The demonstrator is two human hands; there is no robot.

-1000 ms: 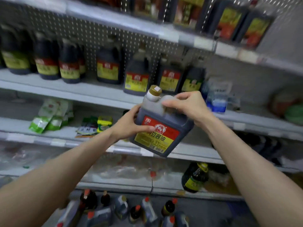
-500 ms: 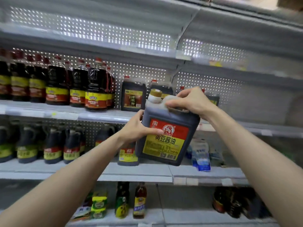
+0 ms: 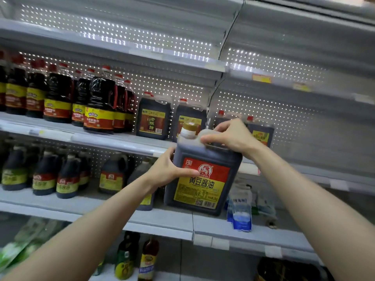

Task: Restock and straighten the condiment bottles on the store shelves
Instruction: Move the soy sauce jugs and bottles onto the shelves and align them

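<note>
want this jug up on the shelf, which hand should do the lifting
Right, probably. The right hand grips the top handle of the soy sauce jug, so it can carry the weight; the left hand only holds the jug's side, better for steadying.

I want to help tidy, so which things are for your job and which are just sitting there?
For the job: big soy sauce jug, held by left hand and right hand; vinegar jugs behind it.
Just there: blue-and-white bags; green packets, bottom left.
</note>
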